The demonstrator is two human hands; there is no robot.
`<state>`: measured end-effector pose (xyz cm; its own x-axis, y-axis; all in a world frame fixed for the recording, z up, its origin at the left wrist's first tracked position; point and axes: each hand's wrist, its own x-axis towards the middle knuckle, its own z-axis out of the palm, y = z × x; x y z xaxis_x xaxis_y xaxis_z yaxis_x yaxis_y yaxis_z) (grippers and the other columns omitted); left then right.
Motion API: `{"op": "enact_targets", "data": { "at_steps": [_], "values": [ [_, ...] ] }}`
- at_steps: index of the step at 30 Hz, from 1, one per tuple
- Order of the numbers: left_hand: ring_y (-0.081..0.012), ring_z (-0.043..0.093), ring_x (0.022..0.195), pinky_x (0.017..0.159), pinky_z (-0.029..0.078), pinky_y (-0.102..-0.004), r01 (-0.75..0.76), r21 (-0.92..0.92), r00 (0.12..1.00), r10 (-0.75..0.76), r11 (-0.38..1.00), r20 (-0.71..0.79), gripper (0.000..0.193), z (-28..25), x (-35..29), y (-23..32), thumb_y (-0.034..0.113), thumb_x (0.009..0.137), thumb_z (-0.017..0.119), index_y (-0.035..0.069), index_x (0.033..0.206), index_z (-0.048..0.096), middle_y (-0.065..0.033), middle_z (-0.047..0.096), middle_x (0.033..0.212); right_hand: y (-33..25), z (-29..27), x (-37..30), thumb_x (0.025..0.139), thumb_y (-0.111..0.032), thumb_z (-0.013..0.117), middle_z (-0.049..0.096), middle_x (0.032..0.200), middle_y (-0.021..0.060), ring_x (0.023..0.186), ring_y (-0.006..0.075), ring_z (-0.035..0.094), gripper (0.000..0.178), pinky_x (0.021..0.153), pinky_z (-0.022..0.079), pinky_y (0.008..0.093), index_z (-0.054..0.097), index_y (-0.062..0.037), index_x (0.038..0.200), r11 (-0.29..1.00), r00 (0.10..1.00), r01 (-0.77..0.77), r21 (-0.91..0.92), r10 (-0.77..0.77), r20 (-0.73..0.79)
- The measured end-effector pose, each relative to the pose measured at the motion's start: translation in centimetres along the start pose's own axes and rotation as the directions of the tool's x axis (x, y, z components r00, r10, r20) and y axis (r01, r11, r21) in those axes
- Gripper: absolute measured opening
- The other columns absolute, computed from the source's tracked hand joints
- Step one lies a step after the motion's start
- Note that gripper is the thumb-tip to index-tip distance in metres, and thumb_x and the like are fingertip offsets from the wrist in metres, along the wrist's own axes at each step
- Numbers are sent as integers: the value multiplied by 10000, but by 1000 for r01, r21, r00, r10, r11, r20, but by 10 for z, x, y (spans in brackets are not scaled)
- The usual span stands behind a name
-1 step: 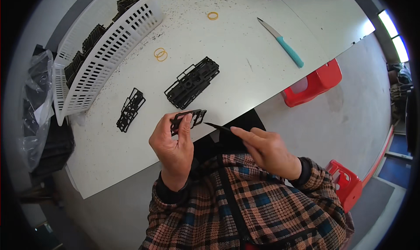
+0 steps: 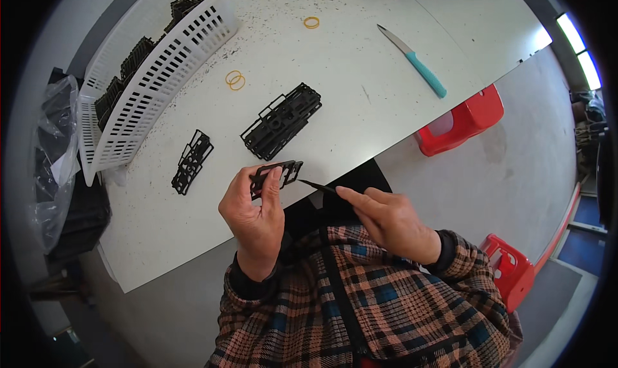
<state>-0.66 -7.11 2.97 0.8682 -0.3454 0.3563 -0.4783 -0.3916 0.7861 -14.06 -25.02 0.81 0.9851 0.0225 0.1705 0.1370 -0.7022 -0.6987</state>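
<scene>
My left hand point(image 2: 256, 218) is closed around a black openwork plastic frame point(image 2: 293, 171), thumb pressed on its face. In my right hand point(image 2: 389, 221) is a slim dark knife point(image 2: 317, 186) with a pointed blade, the index finger stretched along it. The knife's tip is close to the right end of the held frame; whether it touches cannot be made out. Beyond my hands a stack of similar black frames point(image 2: 281, 122) lies on the white table point(image 2: 347, 110). A single loose black frame point(image 2: 192, 162) lies to the left.
A white slotted basket point(image 2: 164, 78) holding black parts stands at the far left. Yellow rubber bands point(image 2: 235, 80) and another yellow band point(image 2: 311, 23) lie on the table. A teal-handled knife point(image 2: 425, 75) rests at the far right. Red stools point(image 2: 467, 120) stand beyond the table edge.
My right hand and its knife have shifted very slightly left. My left hand and the frame look almost still.
</scene>
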Motion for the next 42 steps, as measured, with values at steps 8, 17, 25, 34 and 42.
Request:
{"op": "enact_targets", "data": {
  "at_steps": [8,17,25,34,42],
  "values": [
    [-160,588,613,581,482,-254,-14,77,1000,14,997,2,102,3,-1,4,47,870,695,-20,858,618,-82,627,718,0,20,11,750,39,612,473,713,76,585,226,527,589,515,455,348,517,-33,1328,994,997,80,-73,-81,-14],
    [-154,590,616,575,481,-261,-16,92,1000,15,996,11,100,5,2,4,45,874,691,-18,852,617,-83,632,719,3,18,15,709,27,620,482,764,69,587,222,528,665,525,462,339,502,-67,1357,980,996,54,-194,-39,82],
    [-84,580,651,634,491,-227,80,-205,990,-101,976,-96,125,-4,-3,-19,83,921,650,-30,877,619,-47,657,750,17,2,14,826,59,573,503,752,124,597,258,533,524,526,427,365,516,-44,1336,998,999,33,59,-32,-19],
    [-87,597,688,650,499,-224,207,-512,972,-236,834,7,182,-8,-13,-13,151,955,612,-21,1013,615,-49,656,809,60,-18,61,864,42,568,562,810,142,681,281,568,403,610,465,373,573,-45,1257,871,895,-274,-407,76,-440],
    [-84,588,739,681,479,-222,324,-702,940,-299,634,164,240,-9,-18,-16,183,970,590,-5,1119,575,-49,654,873,65,-23,89,867,-27,605,626,950,134,786,255,603,369,680,504,339,576,-31,1235,789,860,-131,-600,-211,-464]
  ]
}}
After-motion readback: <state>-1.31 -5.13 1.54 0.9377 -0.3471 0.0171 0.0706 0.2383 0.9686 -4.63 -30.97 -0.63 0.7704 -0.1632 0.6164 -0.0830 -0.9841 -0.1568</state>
